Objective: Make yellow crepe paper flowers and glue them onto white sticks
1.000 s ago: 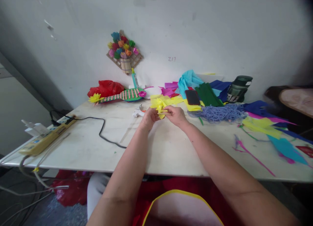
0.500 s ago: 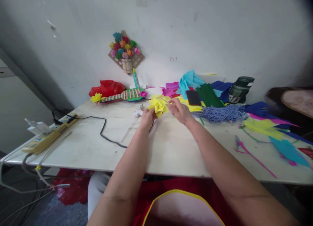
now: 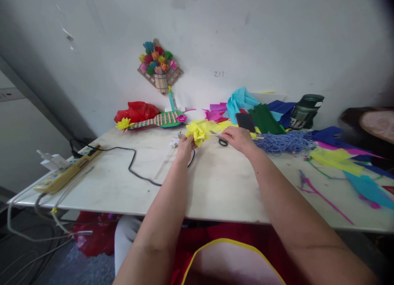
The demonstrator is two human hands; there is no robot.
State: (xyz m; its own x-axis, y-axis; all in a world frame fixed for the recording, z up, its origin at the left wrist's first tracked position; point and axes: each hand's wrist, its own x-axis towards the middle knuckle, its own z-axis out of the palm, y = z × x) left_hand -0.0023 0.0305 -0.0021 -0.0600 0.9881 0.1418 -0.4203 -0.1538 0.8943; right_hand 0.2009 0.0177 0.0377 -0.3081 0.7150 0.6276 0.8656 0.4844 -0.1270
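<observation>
At the middle of the table, my left hand (image 3: 186, 147) is closed around the base of a yellow paper flower (image 3: 197, 132), its petals spread. My right hand (image 3: 237, 138) pinches a thin wooden stick (image 3: 260, 138), which shows on both sides of the fingers. The stick's left end reaches the flower; whether it is fixed inside cannot be seen. Scissors (image 3: 223, 142) with black handles are just below my right fingers, apparently on the table. Behind the flower lies yellow crepe paper (image 3: 226, 125).
A green paper instrument (image 3: 168, 119), red plastic bag (image 3: 137, 111) and glue tube (image 3: 172, 100) are at the back left. A power strip (image 3: 66, 170) sits left. Rightward are a phone (image 3: 245, 121), blue shredded strands (image 3: 283, 143), green paper (image 3: 266, 119) and a dark bottle (image 3: 305, 111).
My right hand has moved a little right, away from the flower, exposing the scissors and the stick. My left hand keeps holding the flower, now turned slightly.
</observation>
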